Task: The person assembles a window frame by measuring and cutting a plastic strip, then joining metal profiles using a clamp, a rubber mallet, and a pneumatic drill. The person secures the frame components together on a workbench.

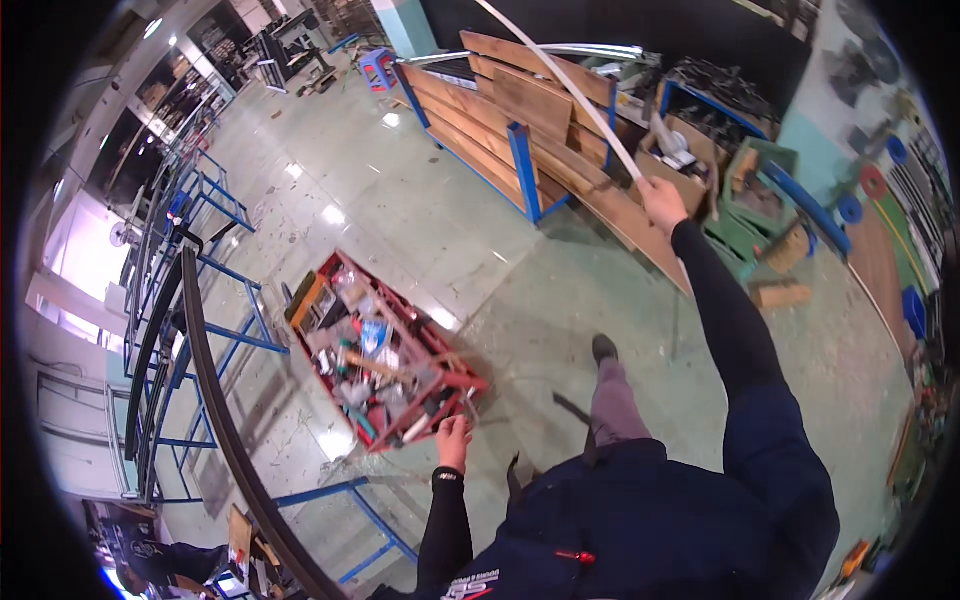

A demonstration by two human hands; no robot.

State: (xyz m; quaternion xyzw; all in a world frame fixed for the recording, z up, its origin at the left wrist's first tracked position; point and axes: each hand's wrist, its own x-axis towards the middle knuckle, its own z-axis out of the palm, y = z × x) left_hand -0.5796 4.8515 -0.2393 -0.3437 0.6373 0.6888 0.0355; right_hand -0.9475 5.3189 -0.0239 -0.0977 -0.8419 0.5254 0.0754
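My right hand (663, 205) is closed round the lower end of a long, thin, pale strip (570, 85). The strip slants up and away to the left, past the top of the view. Down at the near corner of a red metal cart (466, 380), my left hand (455, 440) has its fingers curled. Whether those fingers grip the cart's edge or some small thing, I cannot make out. Tools, a hammer-like wooden handle (378, 367), a blue-and-white packet (374, 338) and other loose pieces fill the cart.
Ahead stands a blue-framed rack (522, 170) with wooden boards. Right of it are a cardboard box (690, 150) and green crates (765, 185). Blue trestles (230, 345) carry a long dark curved profile (215, 400) at left. Another person (165, 560) is at lower left.
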